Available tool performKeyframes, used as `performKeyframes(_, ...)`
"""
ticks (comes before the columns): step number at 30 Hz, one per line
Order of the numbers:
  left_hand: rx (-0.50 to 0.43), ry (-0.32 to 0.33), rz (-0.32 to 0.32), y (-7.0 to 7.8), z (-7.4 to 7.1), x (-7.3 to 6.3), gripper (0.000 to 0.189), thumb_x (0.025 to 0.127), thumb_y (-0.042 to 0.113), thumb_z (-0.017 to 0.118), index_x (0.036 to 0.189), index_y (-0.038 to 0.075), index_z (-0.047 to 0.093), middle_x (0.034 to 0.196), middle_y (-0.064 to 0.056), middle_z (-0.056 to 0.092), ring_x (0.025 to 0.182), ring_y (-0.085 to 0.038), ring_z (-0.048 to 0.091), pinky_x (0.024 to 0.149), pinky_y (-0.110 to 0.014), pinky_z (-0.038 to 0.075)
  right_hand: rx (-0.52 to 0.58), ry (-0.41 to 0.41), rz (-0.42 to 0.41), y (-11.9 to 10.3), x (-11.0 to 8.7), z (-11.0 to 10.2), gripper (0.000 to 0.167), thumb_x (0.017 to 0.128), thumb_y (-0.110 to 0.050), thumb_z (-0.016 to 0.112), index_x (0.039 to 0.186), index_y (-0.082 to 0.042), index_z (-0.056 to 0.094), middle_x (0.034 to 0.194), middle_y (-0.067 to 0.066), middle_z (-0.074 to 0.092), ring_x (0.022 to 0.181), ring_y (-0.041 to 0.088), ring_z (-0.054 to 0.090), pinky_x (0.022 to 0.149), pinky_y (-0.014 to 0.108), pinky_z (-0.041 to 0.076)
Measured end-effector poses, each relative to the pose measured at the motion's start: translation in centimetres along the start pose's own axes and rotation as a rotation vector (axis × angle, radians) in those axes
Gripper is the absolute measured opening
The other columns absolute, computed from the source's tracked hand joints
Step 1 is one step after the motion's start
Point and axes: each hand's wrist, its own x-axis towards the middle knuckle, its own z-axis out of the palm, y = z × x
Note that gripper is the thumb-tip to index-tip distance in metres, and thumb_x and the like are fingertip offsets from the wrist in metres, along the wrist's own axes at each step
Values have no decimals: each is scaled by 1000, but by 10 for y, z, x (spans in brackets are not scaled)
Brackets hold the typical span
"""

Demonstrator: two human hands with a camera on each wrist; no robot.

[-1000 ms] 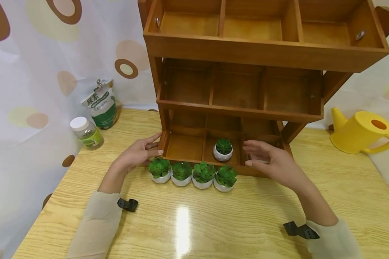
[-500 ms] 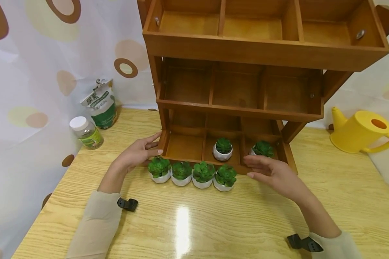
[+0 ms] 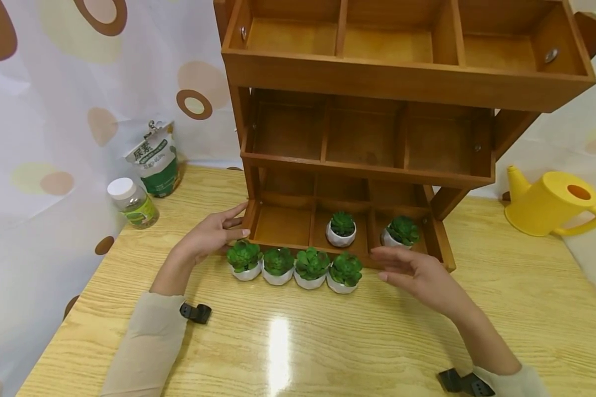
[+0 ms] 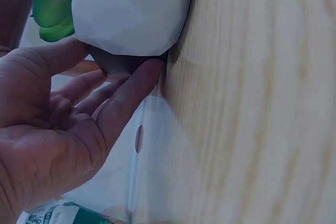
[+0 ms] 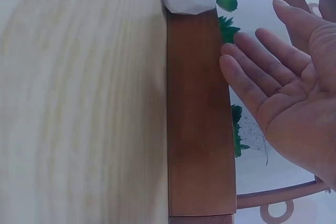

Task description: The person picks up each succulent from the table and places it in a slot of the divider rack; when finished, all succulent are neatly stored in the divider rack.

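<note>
In the head view my left hand (image 3: 211, 237) touches the left front corner of the wooden rack's bottom tray (image 3: 283, 223), its thumb and fingers fairly straight. Beside its thumb begins a row of several potted succulents (image 3: 278, 264) in white faceted pots, standing along the tray's front. My right hand (image 3: 422, 278) hovers with loose fingers over the tray's front edge, holding nothing; the right wrist view shows its palm bare. Just behind it, a potted succulent (image 3: 403, 230) sits in the right compartment, its pot partly hidden by the hand. Another succulent (image 3: 341, 227) stands in the middle compartment.
Above rise the rack's middle tier (image 3: 367, 165) and top tier (image 3: 407, 82), each divided into compartments. A yellow watering can (image 3: 551, 201) stands at the right. At the left are a white-lidded jar (image 3: 134, 204) and a green-and-white bag (image 3: 156, 162) by the patterned wall covering.
My right hand has drawn back from the right compartment toward the tray's front edge, uncovering the succulent there. My left hand has stayed at the tray's corner.
</note>
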Motion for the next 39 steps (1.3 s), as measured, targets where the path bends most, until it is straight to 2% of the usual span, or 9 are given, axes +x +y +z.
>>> performKeyframes(5, 6, 3, -3, 1, 0, 0, 74, 104, 19, 58, 163, 33, 16, 165, -18, 30, 140, -37, 49, 70, -29, 52, 68, -43, -7, 3, 1, 4, 48, 99, -27, 67, 143, -12, 58, 136, 10, 66, 122, 37, 65, 89, 23, 56)
performKeyframes(10, 7, 4, -6, 0, 0, 0, 73, 105, 19, 58, 163, 34, 16, 165, -18, 29, 140, -38, 49, 70, -30, 51, 77, -91, 0, 3, 5, 7, 49, 99, -29, 67, 144, -13, 57, 137, 11, 66, 125, 35, 64, 92, 24, 56)
performKeyframes(14, 22, 4, -6, -2, 0, 2, 73, 105, 21, 58, 163, 35, 17, 166, -17, 29, 141, -37, 48, 79, -32, 54, 83, -138, 17, 4, 9, 9, 53, 99, -29, 67, 146, -8, 54, 138, 17, 64, 125, 36, 63, 92, 29, 57)
performKeyframes(17, 29, 6, -9, -3, 0, 3, 73, 105, 21, 58, 163, 35, 17, 166, -16, 29, 142, -37, 47, 86, -34, 55, 60, -156, 28, 4, 12, 11, 57, 98, -30, 68, 148, -6, 52, 137, 20, 64, 124, 37, 64, 91, 30, 57)
performKeyframes(20, 29, 9, -10, -3, 0, 3, 73, 105, 21, 58, 163, 35, 17, 166, -17, 30, 141, -37, 48, 86, -35, 55, 17, -166, 28, 3, 15, 14, 62, 97, -31, 70, 149, -4, 50, 138, 20, 63, 123, 36, 65, 91, 31, 58)
performKeyframes(26, 22, 1, -6, -1, 0, 3, 73, 105, 21, 58, 163, 34, 16, 166, -17, 29, 141, -37, 48, 81, -32, 54, -76, -161, 21, 1, 19, 18, 67, 95, -34, 71, 149, -1, 49, 138, 19, 63, 121, 34, 66, 94, 35, 56)
performKeyframes(31, 13, -1, -2, 0, -1, 2, 73, 105, 21, 58, 163, 35, 17, 166, -18, 28, 141, -37, 48, 73, -31, 52, -96, -154, 7, -1, 20, 17, 64, 96, -33, 71, 147, -1, 51, 138, 20, 63, 121, 36, 66, 97, 43, 55)
performKeyframes(36, 22, 1, -7, -1, -1, 1, 73, 104, 22, 59, 163, 36, 17, 166, -18, 27, 142, -37, 47, 77, -32, 52, -83, -167, 11, -3, 20, 18, 65, 95, -31, 72, 147, -1, 49, 140, 20, 61, 124, 37, 64, 99, 45, 54)
performKeyframes(39, 30, 4, -12, -2, -1, 1, 73, 104, 22, 59, 163, 36, 17, 167, -18, 26, 143, -37, 46, 85, -35, 54, -73, -177, 19, -4, 21, 20, 68, 94, -32, 74, 147, -1, 48, 142, 21, 59, 126, 38, 62, 101, 46, 53)
